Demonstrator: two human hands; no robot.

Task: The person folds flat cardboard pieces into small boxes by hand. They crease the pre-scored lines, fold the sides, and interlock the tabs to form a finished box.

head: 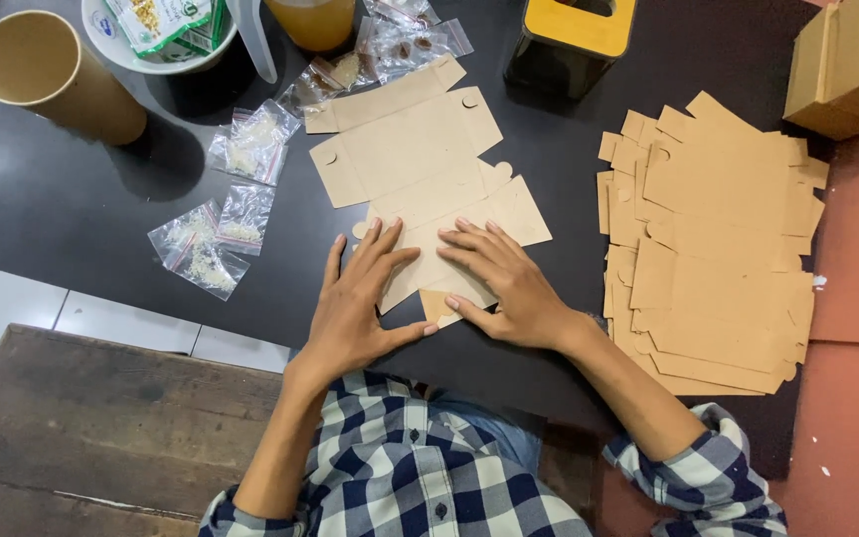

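Note:
A flat brown cardboard box blank point(412, 149) lies unfolded on the black table point(62, 199). My left hand point(360, 298) presses flat on its near left part, fingers spread. My right hand point(497, 283) lies on its near right flap, thumb at the folded near edge. Both hands rest on the card, side by side, close to my checked shirt.
A spread pile of flat cardboard blanks point(718, 239) lies at the right. Small clear zip bags point(216, 234) with pale grains lie at the left. A paper cup point(47, 70), a white bowl point(156, 45), a yellow-topped dark container point(574, 40) and a folded cardboard box point(847, 60) stand at the far side.

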